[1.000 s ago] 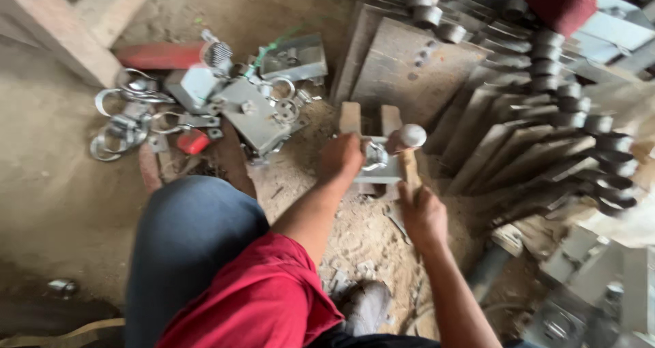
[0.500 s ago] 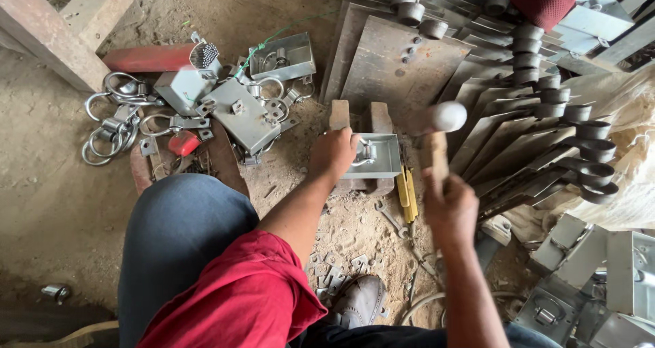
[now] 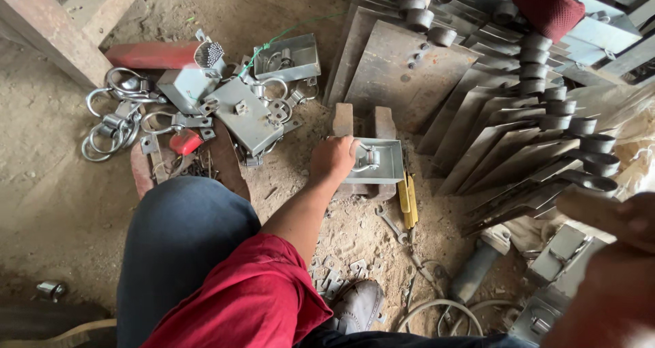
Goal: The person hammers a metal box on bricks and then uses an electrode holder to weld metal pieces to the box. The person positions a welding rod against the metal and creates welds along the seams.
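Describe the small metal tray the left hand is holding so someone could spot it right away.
Start at the fanned stack of grey steel plates on the right. Just left of it, on two upright blocks, sits the shallow grey metal tray. Unlike the trays in the far pile, the left hand grips it.

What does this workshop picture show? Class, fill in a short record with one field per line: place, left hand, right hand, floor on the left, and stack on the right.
Place: dirt floor, seen from above
Left hand: grips the edge of a shallow grey metal tray resting on wooden blocks
Right hand: raised near the camera, blurred, closed on a wooden handle
Floor on the left: metal rings, grey plates, red tube
Stack on the right: leaning metal hinge plates
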